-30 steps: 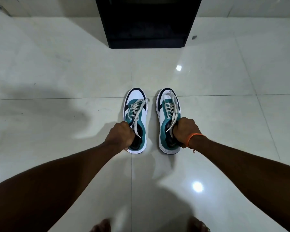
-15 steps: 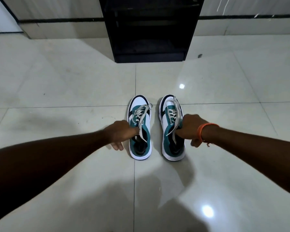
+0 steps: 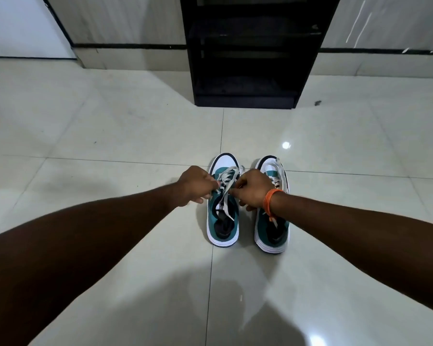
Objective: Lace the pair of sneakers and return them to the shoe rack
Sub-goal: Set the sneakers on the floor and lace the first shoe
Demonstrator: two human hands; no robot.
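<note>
Two teal, white and black sneakers stand side by side on the pale tiled floor, toes pointing away from me. Over the left sneaker [image 3: 223,221] both hands meet. My left hand [image 3: 194,187] pinches its grey-white lace [image 3: 226,193] from the left side. My right hand [image 3: 251,189], with an orange band on the wrist, pinches the same lace from the right. The right sneaker [image 3: 273,233] stands untouched, partly hidden behind my right wrist, its loose lace trailing over the tongue. The black shoe rack [image 3: 250,71] stands against the wall straight ahead.
Glossy floor tiles [image 3: 110,136] spread on all sides of the shoes. A wall with a dark skirting stripe [image 3: 128,46] runs behind the rack. A small dark speck [image 3: 317,103] lies on the floor to the right of the rack's base.
My right hand has left the right sneaker and moved across to the left one. Both hands now hold the left sneaker's lace. The view has tilted up, showing more of the rack.
</note>
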